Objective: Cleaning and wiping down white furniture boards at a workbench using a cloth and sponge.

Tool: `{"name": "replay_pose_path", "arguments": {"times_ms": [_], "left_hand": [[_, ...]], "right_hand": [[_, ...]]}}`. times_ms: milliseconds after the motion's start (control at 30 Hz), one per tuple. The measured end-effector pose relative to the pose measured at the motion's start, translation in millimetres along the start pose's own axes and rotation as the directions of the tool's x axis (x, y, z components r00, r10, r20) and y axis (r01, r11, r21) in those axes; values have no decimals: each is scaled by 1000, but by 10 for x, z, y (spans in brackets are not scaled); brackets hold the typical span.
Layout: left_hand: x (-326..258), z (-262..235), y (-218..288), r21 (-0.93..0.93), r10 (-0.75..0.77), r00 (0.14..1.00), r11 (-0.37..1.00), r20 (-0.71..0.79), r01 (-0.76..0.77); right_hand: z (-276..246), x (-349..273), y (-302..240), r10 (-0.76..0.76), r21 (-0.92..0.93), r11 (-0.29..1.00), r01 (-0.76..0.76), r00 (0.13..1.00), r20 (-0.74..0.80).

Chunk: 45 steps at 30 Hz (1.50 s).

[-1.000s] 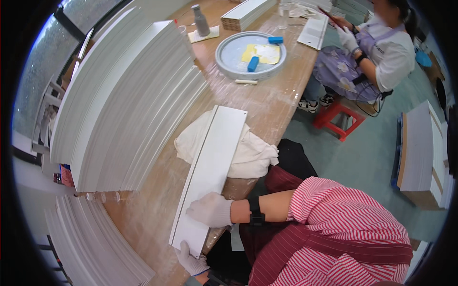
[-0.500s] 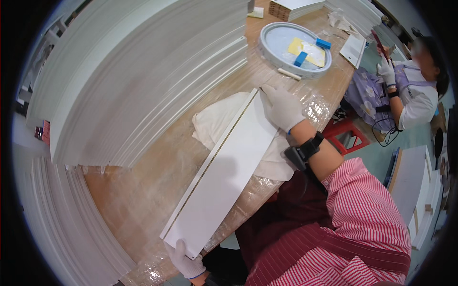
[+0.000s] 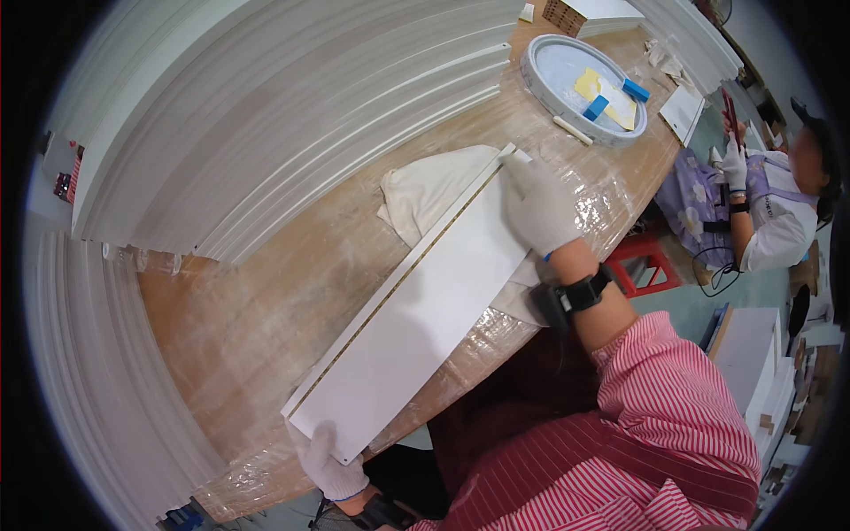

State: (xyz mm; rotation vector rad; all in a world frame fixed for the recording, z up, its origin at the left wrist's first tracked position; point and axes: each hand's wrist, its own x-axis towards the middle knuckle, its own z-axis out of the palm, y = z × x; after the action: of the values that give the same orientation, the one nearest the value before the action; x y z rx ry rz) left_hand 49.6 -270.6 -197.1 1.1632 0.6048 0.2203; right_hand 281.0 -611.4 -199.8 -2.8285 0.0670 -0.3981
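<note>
A long white board (image 3: 403, 327) with a narrow brownish groove along its left side lies slanted over the wrapped worktable. My left hand (image 3: 332, 465), in a white glove, grips its near end, thumb on top and the other fingers hidden underneath. At the far end, my white-gloved right hand (image 3: 542, 208) is closed on the right corner, slightly blurred, with its fingertips by the groove's end. Beneath the board, a cream cloth (image 3: 434, 186) sticks out on both sides.
Tall stacks of white panels (image 3: 292, 133) line the table's left side. A round grey tub lid (image 3: 540, 75) holds blue blocks (image 3: 596, 108) and a yellow sheet (image 3: 620, 106). At right, a co-worker (image 3: 779, 203) holds a dark red object near a red stool (image 3: 646, 265).
The view has shifted, so the lid and co-worker appear farther right. My right hand still holds the board's far end, its fingers now lying more over the top. The left hand keeps its grip.
</note>
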Motion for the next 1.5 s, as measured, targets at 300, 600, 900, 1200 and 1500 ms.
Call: {"name": "replay_pose_path", "arguments": {"times_ms": [300,600,900,1200,1500], "left_hand": [[29,6,-11,-125,-41,998,991,-49,35],[61,-94,-35,-108,-61,998,992,-29,58],[-31,-43,-27,43,7,996,999,-85,-4],[1,-74,37,116,-63,996,991,-64,70],[-12,-4,85,66,-25,999,997,-23,26]], "right_hand": [[-29,-514,-430,-235,208,955,212,968,93],[-42,-605,-467,-218,239,953,189,970,105],[48,-294,-167,-127,172,978,119,991,37],[110,182,315,80,11,997,-79,996,-40],[160,171,341,54,89,995,-44,992,-116]]}}
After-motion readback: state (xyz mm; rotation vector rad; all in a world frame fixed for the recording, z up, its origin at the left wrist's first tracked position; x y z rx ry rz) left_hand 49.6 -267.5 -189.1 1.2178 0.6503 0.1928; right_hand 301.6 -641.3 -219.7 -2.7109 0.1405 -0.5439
